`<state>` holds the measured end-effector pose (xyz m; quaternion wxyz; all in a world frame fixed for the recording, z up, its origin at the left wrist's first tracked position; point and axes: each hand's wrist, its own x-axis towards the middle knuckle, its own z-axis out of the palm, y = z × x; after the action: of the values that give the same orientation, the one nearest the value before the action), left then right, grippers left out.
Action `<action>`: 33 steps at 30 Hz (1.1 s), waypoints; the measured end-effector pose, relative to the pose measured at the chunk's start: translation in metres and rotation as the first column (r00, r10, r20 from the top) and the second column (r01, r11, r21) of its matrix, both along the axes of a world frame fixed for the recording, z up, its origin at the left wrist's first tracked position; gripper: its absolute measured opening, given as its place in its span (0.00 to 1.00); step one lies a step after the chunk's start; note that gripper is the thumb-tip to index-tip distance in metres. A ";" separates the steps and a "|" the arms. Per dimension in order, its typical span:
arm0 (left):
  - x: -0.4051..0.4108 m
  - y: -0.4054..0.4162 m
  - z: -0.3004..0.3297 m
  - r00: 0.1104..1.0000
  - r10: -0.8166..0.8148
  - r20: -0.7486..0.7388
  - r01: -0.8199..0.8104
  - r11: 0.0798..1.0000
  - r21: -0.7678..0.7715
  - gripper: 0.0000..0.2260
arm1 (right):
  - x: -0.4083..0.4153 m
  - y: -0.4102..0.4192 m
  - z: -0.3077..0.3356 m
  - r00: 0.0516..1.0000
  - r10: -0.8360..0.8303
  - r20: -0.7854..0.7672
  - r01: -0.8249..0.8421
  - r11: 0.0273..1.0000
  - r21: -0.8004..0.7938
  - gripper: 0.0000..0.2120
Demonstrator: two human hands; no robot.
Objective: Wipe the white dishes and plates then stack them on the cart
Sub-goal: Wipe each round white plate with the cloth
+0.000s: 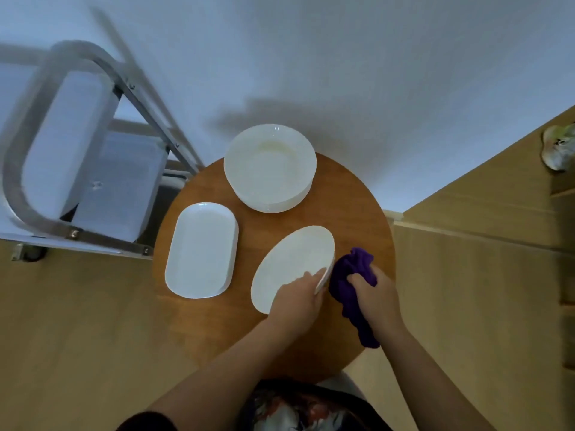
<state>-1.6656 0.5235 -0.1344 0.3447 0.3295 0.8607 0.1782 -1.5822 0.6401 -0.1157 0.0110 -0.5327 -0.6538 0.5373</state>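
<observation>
So there's a round wooden table (367, 213) with three lots of white dishes on it. At the back sits a stack of round plates (270, 168). On the left side is a stack of rectangular dishes (200, 250) with rounded corners. Nearer the front is an oval plate (289, 259), tilted up on its edge rather than lying flat.

The left hand (297, 298) grips that oval plate at its lower right rim, fingers curled over the edge with the thumb on the face of the plate. The right hand (375, 293) is clenched around a bunched-up purple cloth (351, 284), which sits just beside the plate's rim, touching it or very nearly, hard to tell which. One end of the cloth trails down toward the table's front edge.

Off to the left of the table stands a metal cart (93, 119) with white trays on its shelves, a bit blurry. I can't make out any plates on it. The floor is light wood.
</observation>
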 end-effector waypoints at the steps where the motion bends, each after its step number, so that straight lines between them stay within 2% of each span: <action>1: -0.001 0.003 -0.010 0.998 -0.056 -0.031 0.055 0.998 -0.033 0.21 | 0.000 0.003 -0.002 1.000 -0.010 0.001 0.010 1.000 -0.009 0.03; 5: 0.001 0.008 -0.048 0.972 -0.216 -0.094 0.198 0.966 -0.168 0.22 | 0.000 0.012 -0.006 0.998 -0.059 -0.026 0.059 0.998 0.007 0.03; 11: 0.014 0.000 -0.094 0.918 -0.379 -0.117 0.325 0.887 -0.327 0.26 | -0.008 0.018 -0.019 1.000 0.000 -0.027 0.001 0.998 0.058 0.04; 18: 0.028 -0.018 -0.122 0.921 -0.384 -0.063 0.331 0.858 -0.392 0.29 | -0.018 0.015 -0.029 0.999 0.025 -0.025 -0.025 0.999 -0.022 0.04; 21: 0.019 -0.016 -0.114 0.916 -0.401 0.026 0.382 0.847 -0.369 0.28 | -0.022 0.014 -0.031 0.999 0.011 -0.031 -0.012 0.999 -0.049 0.04; 23: 0.001 -0.011 -0.099 0.955 -0.265 0.135 0.294 0.907 -0.301 0.28 | -0.025 0.014 -0.031 1.000 0.010 -0.029 -0.012 0.998 -0.069 0.04; 25: -0.032 -0.009 -0.078 0.983 0.060 0.175 -0.031 0.986 -0.161 0.24 | -0.031 0.015 -0.028 0.998 -0.013 -0.055 0.008 0.995 -0.097 0.05; 26: -0.054 -0.008 -0.066 0.964 0.223 0.145 -0.213 0.974 -0.078 0.19 | -0.035 0.015 -0.026 0.997 -0.032 -0.070 0.024 0.994 -0.108 0.05; 28: -0.106 -0.005 -0.047 0.862 0.503 0.055 -0.506 0.861 0.051 0.13 | -0.043 0.016 -0.021 0.995 -0.044 -0.090 0.034 0.993 -0.113 0.04; 29: -0.134 -0.003 -0.041 0.795 0.606 0.024 -0.606 0.791 0.083 0.14 | -0.048 0.015 -0.019 0.994 -0.041 -0.101 0.030 0.993 -0.116 0.04; 31: -0.181 0.006 -0.036 0.698 0.715 0.038 -0.715 0.695 0.075 0.19 | -0.059 0.014 -0.014 0.992 -0.029 -0.124 0.013 0.992 -0.126 0.04; 33: -0.209 0.015 -0.039 0.629 0.769 0.112 -0.774 0.633 0.001 0.20 | -0.070 0.012 -0.009 0.990 -0.009 -0.144 -0.010 0.992 -0.130 0.04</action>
<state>-1.8748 0.5386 -0.1733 0.2701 -0.0712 0.8958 0.3458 -1.6522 0.6525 -0.1245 0.0233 -0.4920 -0.6151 0.6157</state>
